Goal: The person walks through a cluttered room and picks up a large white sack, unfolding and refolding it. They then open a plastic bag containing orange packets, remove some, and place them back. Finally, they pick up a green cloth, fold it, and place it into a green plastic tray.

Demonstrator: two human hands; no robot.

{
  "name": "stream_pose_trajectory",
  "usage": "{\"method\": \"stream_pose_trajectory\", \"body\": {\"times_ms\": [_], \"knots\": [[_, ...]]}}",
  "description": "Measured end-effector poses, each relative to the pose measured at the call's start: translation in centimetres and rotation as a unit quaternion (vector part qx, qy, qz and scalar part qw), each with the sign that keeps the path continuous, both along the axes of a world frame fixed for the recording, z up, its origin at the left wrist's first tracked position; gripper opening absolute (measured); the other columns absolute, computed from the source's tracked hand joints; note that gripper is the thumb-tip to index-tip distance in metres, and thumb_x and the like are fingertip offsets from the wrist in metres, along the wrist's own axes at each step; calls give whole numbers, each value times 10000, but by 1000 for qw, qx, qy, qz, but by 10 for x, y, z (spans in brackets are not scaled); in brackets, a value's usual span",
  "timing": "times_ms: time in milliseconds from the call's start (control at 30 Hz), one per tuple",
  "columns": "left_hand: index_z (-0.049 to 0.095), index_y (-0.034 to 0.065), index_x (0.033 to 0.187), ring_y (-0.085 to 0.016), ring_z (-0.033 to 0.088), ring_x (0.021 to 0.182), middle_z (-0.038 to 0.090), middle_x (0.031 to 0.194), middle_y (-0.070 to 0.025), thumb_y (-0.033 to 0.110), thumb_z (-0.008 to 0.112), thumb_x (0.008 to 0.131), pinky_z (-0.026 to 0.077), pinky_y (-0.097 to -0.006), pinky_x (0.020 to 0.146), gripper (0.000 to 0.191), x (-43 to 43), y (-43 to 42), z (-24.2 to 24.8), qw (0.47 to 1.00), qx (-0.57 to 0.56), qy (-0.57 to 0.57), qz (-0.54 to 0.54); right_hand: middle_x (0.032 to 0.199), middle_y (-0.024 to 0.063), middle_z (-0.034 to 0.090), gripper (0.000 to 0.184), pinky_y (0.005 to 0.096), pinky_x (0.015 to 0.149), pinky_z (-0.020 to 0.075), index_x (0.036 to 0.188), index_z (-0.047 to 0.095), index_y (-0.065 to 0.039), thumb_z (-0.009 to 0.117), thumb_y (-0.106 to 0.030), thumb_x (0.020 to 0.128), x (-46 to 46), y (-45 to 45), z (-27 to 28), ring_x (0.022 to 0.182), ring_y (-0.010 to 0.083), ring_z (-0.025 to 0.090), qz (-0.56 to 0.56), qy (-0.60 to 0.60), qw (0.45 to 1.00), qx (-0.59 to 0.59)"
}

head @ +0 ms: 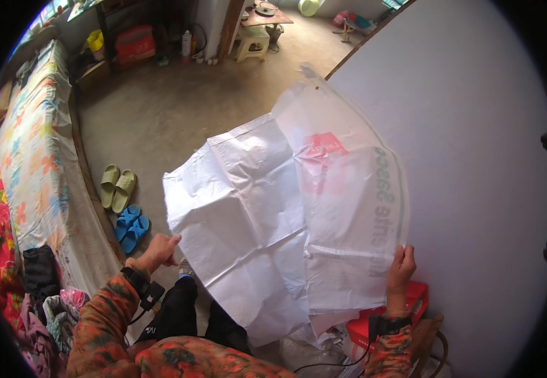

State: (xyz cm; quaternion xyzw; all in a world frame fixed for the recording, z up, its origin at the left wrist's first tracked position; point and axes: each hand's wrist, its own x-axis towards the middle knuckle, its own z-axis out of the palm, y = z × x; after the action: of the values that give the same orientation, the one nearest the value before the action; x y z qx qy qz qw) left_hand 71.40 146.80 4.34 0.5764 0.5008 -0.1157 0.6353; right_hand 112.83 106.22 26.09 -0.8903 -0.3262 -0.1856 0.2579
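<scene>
A large white plastic sheet or sack (pixel 254 208) is spread in front of my body, with crossing fold creases. Its left part looks silvery and opaque; the right part is translucent, with red printing, green lettering and a green stripe. My right hand (pixel 402 267) pinches the lower right edge between thumb and fingers. At the left edge, my left hand (pixel 160 251) has its fingertips on the border, seemingly pinching it. The lower part of the sheet hides some of my legs.
Green slippers (pixel 118 188) and blue slippers (pixel 132 227) lie on the floor by a bed with a floral cover (pixel 42 156). Clothes (pixel 49 321) are heaped at lower left. A red box (pixel 415 300) stands by the white wall (pixel 472 179). Farther off is a plastic stool (pixel 253 42).
</scene>
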Motion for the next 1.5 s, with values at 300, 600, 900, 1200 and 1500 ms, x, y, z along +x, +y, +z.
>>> {"method": "stream_pose_trajectory", "body": {"times_ms": [300, 600, 900, 1200, 1500], "knots": [[526, 11, 1259, -305, 648, 1107, 621, 1234, -170, 774, 383, 907, 568, -433, 839, 853, 76, 43, 83, 903, -189, -367, 119, 751, 185, 493, 165, 435, 595, 434, 872, 480, -2, 519, -85, 1009, -66, 15, 12, 652, 405, 531, 66, 17, 993, -92], [528, 40, 1378, -247, 612, 1173, 638, 1273, -109, 534, 538, 968, 495, -406, 1030, 642, 89, 96, 106, 786, -276, -539, 122, 825, 149, 600, 104, 438, 540, 491, 958, 557, -20, 634, -86, 932, -113, 8, -28, 692, 354, 625, 283, -17, 953, -105], [505, 56, 1398, -240, 596, 1185, 529, 1391, -119, 213, 645, 962, 567, -356, 931, 484, 54, 84, 99, 823, -116, -547, 100, 846, 143, 608, 212, 425, 543, 481, 989, 584, -37, 724, -44, 829, -125, 7, -51, 690, 352, 631, 279, 27, 952, -128], [446, 0, 1435, -185, 681, 995, 643, 1234, -89, 339, 624, 959, 579, -308, 870, 611, 51, 77, 132, 876, -187, -432, 107, 855, 142, 603, 266, 400, 537, 496, 977, 602, -14, 711, 33, 740, -117, 10, -59, 665, 328, 631, 284, 3, 948, -143], [361, 32, 1518, -195, 616, 1144, 594, 1338, -107, 260, 691, 879, 476, -345, 1032, 754, 31, 69, 139, 892, -207, -396, 69, 852, 145, 598, 290, 389, 545, 511, 976, 605, -3, 710, 58, 713, -116, 14, -60, 674, 325, 636, 281, 4, 947, -152]]}}
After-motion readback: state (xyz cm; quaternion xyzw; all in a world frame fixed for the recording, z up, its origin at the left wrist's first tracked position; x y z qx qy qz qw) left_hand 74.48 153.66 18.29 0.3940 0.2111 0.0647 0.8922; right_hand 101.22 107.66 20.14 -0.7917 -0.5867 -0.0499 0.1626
